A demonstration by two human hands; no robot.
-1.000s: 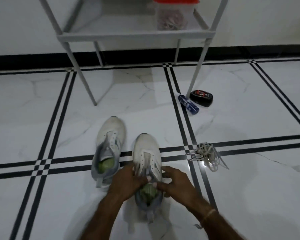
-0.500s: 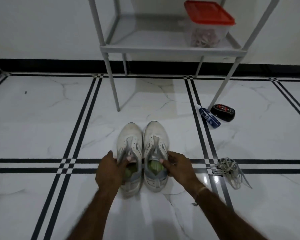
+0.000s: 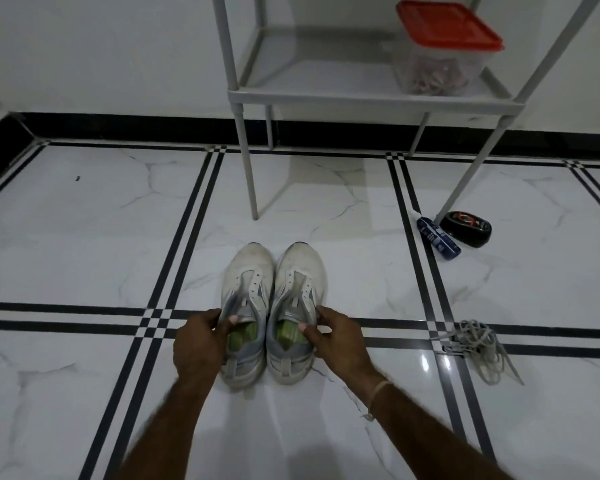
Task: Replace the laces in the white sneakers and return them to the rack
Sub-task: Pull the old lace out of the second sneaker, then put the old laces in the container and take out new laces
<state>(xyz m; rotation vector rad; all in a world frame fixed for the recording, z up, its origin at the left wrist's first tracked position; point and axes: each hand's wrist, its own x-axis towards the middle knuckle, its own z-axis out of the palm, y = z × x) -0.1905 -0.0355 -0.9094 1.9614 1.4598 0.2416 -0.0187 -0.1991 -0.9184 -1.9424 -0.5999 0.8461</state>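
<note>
At the bottom of the frame two bare forearms reach up toward the centre, the one on the right wearing a thin wristband (image 3: pixel 378 389). The left hand (image 3: pixel 200 342) grips the outer collar of the left sneaker (image 3: pixel 248 278). Its fingers (image 3: pixel 211 315) curl over the outside edge and the thumb hooks into the opening above the green insole. The right hand (image 3: pixel 338 341) holds the right sneaker (image 3: pixel 300 271) the same way, fingers (image 3: pixel 324 313) wrapped on the outer side and thumb tucked inside. Both white sneakers sit side by side just below the middle of the frame on the white marble floor (image 3: pixel 84 244), touching along their inner sides, toes pointing to the top of the frame.

Near the right edge at about the same height, a loose tangle of pale laces (image 3: pixel 478 344) lies across the black tile lines, well apart from the sneakers. Higher on the right, a blue tube (image 3: pixel 438 239) lies just beside a black oval tin (image 3: pixel 468 228), both at the foot of a leg of the grey rack (image 3: pixel 371 98). The rack stands at the upper middle against the white wall. On its shelf, at the upper right, sits a clear container (image 3: pixel 444 60) with a red lid; its pale contents are too blurred to make out
</note>
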